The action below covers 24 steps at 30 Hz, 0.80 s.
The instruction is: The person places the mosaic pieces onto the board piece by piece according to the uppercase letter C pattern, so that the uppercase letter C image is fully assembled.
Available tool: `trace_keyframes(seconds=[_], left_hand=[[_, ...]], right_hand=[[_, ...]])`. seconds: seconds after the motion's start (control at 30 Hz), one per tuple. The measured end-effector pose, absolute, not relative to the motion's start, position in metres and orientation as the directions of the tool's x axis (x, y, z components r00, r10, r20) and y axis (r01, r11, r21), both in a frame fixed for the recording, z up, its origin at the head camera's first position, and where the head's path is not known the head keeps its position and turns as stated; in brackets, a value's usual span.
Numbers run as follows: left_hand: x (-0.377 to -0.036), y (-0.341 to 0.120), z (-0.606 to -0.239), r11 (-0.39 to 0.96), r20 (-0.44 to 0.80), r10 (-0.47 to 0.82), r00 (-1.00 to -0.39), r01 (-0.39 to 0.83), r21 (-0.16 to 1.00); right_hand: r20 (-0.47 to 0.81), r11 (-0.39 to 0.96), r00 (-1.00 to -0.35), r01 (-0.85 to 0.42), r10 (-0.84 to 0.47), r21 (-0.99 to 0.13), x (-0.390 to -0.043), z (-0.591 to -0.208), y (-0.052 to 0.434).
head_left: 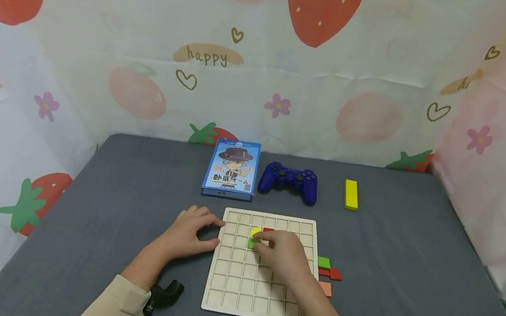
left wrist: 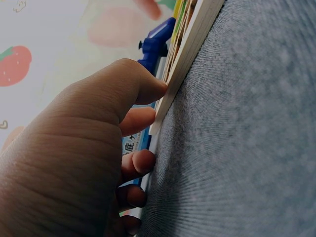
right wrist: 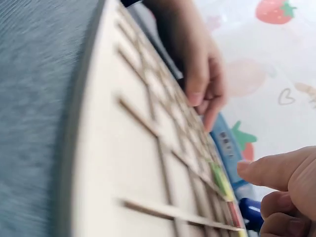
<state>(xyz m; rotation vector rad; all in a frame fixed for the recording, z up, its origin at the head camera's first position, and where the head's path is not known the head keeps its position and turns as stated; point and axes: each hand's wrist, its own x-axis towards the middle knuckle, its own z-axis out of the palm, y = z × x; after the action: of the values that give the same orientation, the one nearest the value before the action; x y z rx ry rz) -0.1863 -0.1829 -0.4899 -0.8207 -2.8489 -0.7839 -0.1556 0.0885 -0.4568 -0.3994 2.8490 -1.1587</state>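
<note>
A pale wooden grid board [head_left: 226,284] lies on the grey cloth. My left hand [head_left: 189,233] touches its left edge with thumb and index fingertips; the left wrist view shows the other fingers [left wrist: 137,162] loosely bent beside it. Over the board's upper middle is my right hand [head_left: 285,254], thumb and index finger slightly apart by a yellow tile [head_left: 255,231] and a green tile [head_left: 251,243]. A red tile [head_left: 268,230] shows partly behind that hand. In the right wrist view, the thumb [right wrist: 266,169] stands off the board, and no held piece is visible.
Right of the board lie a loose green piece [head_left: 323,262], red pieces [head_left: 336,274] and an orange piece [head_left: 326,288], partly covered. Behind it are a blue card-game box [head_left: 232,168], a blue game controller [head_left: 289,179] and a yellow block [head_left: 351,194]. Patterned curtains surround the table.
</note>
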Motion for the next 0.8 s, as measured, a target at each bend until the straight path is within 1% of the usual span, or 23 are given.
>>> trace_keyframes(seconds=[0.23, 0.43, 0.67, 0.8], left_hand=[[-0.185, -0.183, -0.491, 0.732, 0.192, 0.468, -0.863, 0.500, 0.463], [-0.185, -0.182, -0.490, 0.732, 0.191, 0.466, -0.864, 0.498, 0.465], [-0.186, -0.182, -0.492, 0.717, 0.231, 0.477, -0.848, 0.528, 0.455], [-0.186, -0.183, -0.492, 0.726, 0.214, 0.473, -0.854, 0.516, 0.454]], right_hand=[[0.004, 0.589, -0.982, -0.116, -0.188, -0.799, -0.154, -0.432, 0.102], [0.005, 0.504, -0.979, -0.109, -0.203, -0.857, -0.153, -0.407, 0.117], [0.014, 0.444, -0.981, -0.101, -0.196, -0.890, -0.149, -0.385, 0.137], [0.009, 0.418, -0.984, -0.085, -0.179, -0.905, -0.147, -0.375, 0.151]])
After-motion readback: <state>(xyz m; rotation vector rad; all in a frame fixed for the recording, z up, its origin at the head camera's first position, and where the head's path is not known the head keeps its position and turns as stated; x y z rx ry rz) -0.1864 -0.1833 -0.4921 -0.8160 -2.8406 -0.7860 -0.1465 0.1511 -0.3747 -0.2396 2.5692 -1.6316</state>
